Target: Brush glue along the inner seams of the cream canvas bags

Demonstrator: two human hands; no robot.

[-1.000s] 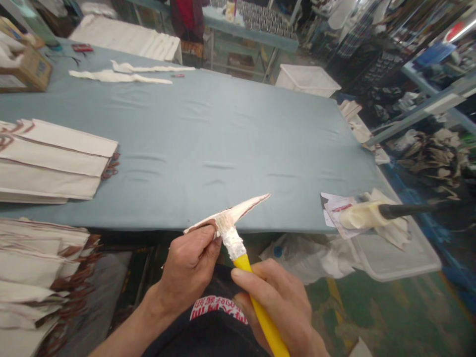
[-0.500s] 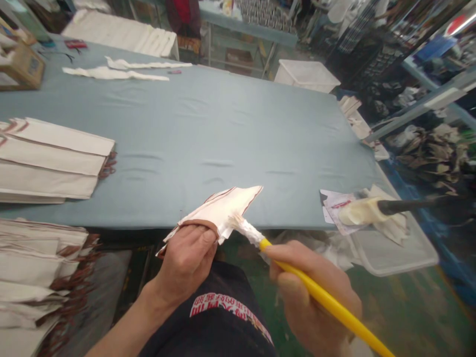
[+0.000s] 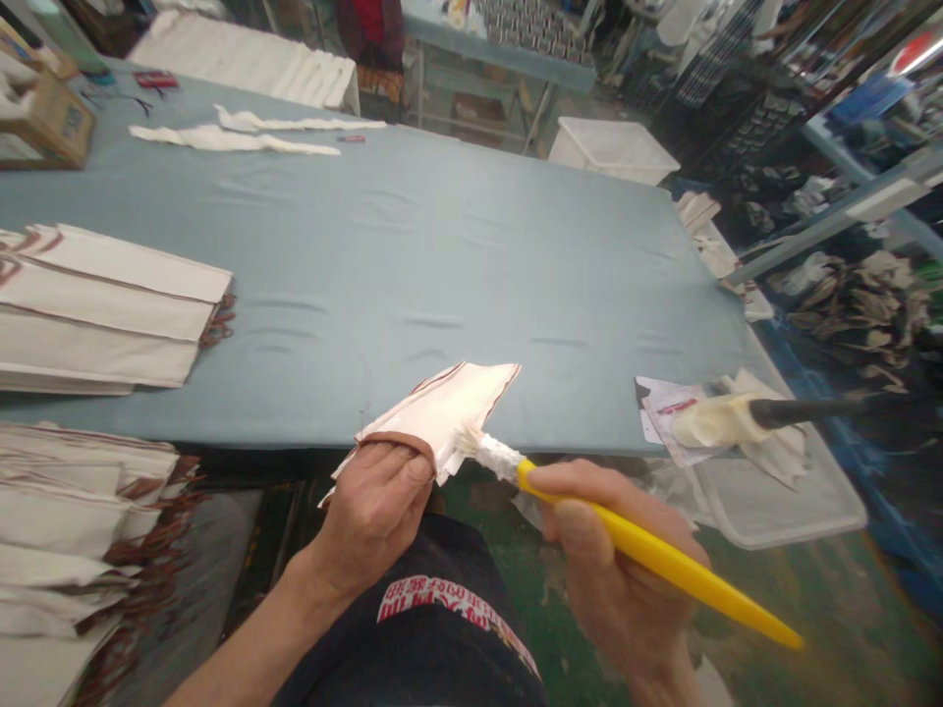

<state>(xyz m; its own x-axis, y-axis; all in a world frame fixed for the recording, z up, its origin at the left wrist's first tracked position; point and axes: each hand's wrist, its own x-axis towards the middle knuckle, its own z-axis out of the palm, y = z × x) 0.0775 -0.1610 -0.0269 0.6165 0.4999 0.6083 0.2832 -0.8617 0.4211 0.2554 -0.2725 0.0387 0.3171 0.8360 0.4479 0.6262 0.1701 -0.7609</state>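
The table (image 3: 442, 245) spreads out in front of you. On its left side lies a stack of folded cloth (image 3: 110, 309), and a second stack (image 3: 66, 530) sits below its near edge on the left. A white tub (image 3: 611, 149) stands beyond its far edge, towards the right.

The cloth piece (image 3: 442, 403) you are holding is at the middle of the table's near edge. It slants from your left hand (image 3: 383, 501) up and away to the right, over the table. That hand is closed on its near end at the brown band (image 3: 402, 438), so it is the nearer one; your right hand (image 3: 626, 589) is wrapped round the yellow brush (image 3: 640, 542), apart from the cloth. The brush runs crosswise to the cloth, its bristles (image 3: 466, 435) appearing to touch the right-hand edge.

A second ago the cloth was seen nearly edge-on and the brush pointed more steeply; now the cloth shows its broad face, and your right hand is farther right.
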